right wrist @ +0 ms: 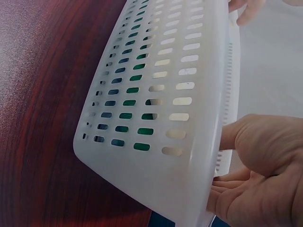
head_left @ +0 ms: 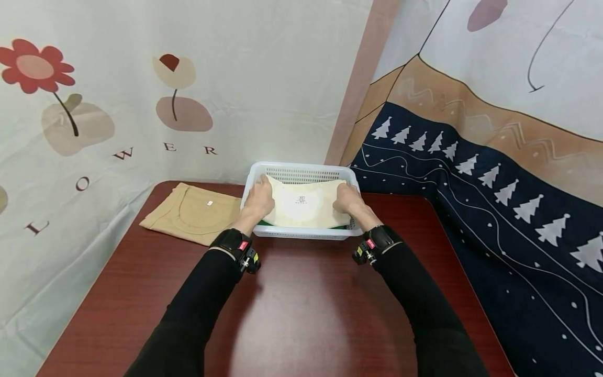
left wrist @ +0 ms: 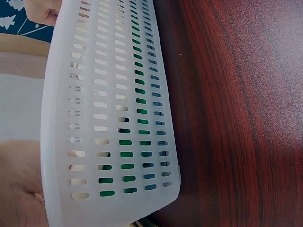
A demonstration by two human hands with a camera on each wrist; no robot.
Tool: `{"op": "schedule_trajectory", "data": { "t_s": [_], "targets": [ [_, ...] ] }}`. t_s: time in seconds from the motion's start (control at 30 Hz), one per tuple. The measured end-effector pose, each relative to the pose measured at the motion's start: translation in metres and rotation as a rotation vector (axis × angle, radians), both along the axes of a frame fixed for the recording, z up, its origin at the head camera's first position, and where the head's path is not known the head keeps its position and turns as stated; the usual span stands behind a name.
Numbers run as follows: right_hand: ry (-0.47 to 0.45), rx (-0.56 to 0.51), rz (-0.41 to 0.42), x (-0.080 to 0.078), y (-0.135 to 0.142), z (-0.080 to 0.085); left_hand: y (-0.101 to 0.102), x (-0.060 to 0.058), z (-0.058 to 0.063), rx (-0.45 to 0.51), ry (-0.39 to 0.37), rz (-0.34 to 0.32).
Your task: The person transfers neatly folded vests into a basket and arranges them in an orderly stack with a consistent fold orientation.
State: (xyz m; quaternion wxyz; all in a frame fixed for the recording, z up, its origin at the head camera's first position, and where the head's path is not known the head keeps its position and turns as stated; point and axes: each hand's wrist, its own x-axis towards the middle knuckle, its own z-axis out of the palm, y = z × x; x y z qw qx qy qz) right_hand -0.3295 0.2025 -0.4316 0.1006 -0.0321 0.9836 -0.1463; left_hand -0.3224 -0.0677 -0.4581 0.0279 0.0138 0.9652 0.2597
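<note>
A folded cream shirt [head_left: 306, 212] with a small dark print lies in a white slotted plastic basket [head_left: 301, 232] at the table's far edge. My left hand [head_left: 260, 200] grips the shirt's left side, fingers curled at its edge inside the basket. On the opposite side my right hand [head_left: 347, 200] holds the shirt's right edge. Green cloth [right wrist: 128, 102] and blue cloth [right wrist: 110, 103] show through the basket's slots, beneath the cream layer. In the right wrist view, the basket's rim hides part of the right fingers.
A folded tan shirt [head_left: 198, 212] lies on the dark red wooden table [head_left: 292, 303], left of the basket. Behind the table hangs a pale printed curtain [head_left: 264, 94]. A navy cloth with white trees [head_left: 471, 209] hangs along the right side.
</note>
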Motion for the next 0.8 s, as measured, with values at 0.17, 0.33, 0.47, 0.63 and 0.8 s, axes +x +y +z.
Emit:
{"op": "schedule_trajectory", "data": {
  "t_s": [0.17, 0.33, 0.47, 0.63, 0.8],
  "targets": [
    [-0.010, -0.061, -0.032, 0.003, 0.001, 0.002, -0.001, 0.002, 0.002, 0.032, 0.039, -0.015],
    [0.016, -0.086, -0.047, 0.004, -0.001, 0.002, -0.002, 0.000, 0.004, 0.033, 0.079, -0.045],
    [0.066, -0.108, -0.042, 0.004, -0.001, 0.002, -0.004, -0.002, 0.005, 0.027, 0.106, -0.071],
    [0.082, -0.165, -0.015, 0.006, 0.001, 0.001, -0.007, -0.003, 0.008, 0.048, 0.127, -0.071],
    [0.078, -0.231, 0.034, 0.010, 0.006, -0.001, -0.012, 0.001, 0.012, 0.051, 0.159, -0.072]
  ]
}}
